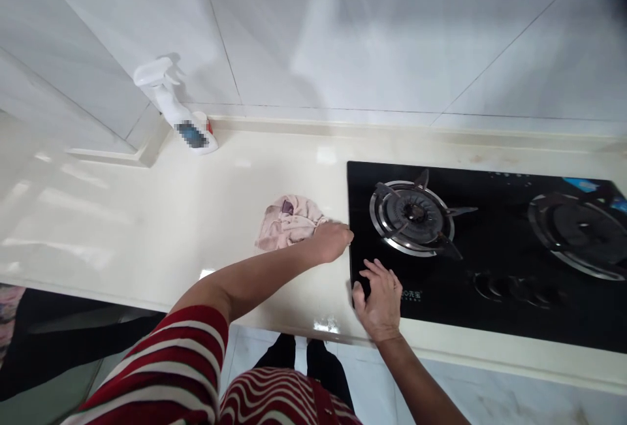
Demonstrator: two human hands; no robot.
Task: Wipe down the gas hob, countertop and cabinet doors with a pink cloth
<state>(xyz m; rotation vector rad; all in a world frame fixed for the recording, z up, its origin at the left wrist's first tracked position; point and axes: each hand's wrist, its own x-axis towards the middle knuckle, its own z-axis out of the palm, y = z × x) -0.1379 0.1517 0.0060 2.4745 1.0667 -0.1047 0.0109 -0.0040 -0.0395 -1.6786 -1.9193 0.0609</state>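
Observation:
My left hand (pixel 334 241) is closed at the left edge of the black gas cooktop (pixel 490 249). Its fingers curl under, so whatever they hold, if anything, is hidden. A crumpled pale pink cloth (pixel 284 222) with a small dark patch lies on the counter just left of that hand, partly behind my wrist. Over the cooktop's front left corner, my right hand (pixel 381 301) is open with its fingers bent and apart, back of the hand up. The near burner (pixel 416 216), with its metal pan support, sits beyond both hands.
Against the tiled wall, a white spray bottle (pixel 179 111) stands on the cream counter (pixel 122 216), a red and white item behind it. A second burner (pixel 582 229) and dark knobs (pixel 514 289) are farther right. At lower left, another person's dark-clothed leg (pixel 73 340) shows.

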